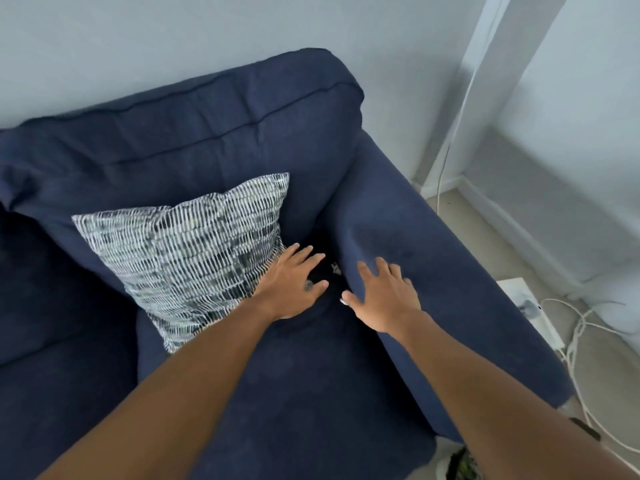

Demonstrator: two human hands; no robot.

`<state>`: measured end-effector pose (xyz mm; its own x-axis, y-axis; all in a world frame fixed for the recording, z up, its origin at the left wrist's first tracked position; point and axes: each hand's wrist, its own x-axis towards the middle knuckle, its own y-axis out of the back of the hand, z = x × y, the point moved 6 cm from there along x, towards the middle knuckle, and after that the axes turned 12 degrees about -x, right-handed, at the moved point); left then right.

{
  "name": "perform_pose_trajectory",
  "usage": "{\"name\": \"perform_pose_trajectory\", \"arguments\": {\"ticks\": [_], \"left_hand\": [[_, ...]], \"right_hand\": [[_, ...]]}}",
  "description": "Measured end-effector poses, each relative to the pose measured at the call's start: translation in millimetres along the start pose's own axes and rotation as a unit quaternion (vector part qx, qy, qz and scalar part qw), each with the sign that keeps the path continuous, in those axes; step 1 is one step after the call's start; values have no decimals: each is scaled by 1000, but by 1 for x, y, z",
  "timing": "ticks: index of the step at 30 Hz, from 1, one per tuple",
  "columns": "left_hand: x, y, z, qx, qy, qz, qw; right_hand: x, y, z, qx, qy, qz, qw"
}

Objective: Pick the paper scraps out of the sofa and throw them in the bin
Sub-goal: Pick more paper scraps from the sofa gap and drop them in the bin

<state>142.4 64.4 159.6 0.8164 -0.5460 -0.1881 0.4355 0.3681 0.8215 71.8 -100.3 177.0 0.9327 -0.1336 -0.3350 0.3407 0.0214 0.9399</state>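
A dark blue sofa (311, 375) fills the view. My left hand (292, 284) lies flat and open on the seat cushion, pressing it away from the armrest. My right hand (384, 294) is spread open against the inner side of the armrest (433, 258). Between the two hands a dark gap opens, and a small pale paper scrap (335, 268) shows deep inside it. Another tiny white scrap (344, 301) sits by my right thumb. No bin is in view.
A black-and-white patterned pillow (187, 251) leans on the seat just left of my left hand. White cables (575, 341) and a white flat object (526, 303) lie on the beige floor right of the sofa. A wall corner stands at the upper right.
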Motion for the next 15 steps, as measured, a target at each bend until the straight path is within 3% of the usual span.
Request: {"name": "perform_pose_trajectory", "arguments": {"ticks": [15], "left_hand": [[114,-101,-77,1,-32,-46,998]], "right_hand": [[96,-121,-38,-5,-36,-41,998]]}}
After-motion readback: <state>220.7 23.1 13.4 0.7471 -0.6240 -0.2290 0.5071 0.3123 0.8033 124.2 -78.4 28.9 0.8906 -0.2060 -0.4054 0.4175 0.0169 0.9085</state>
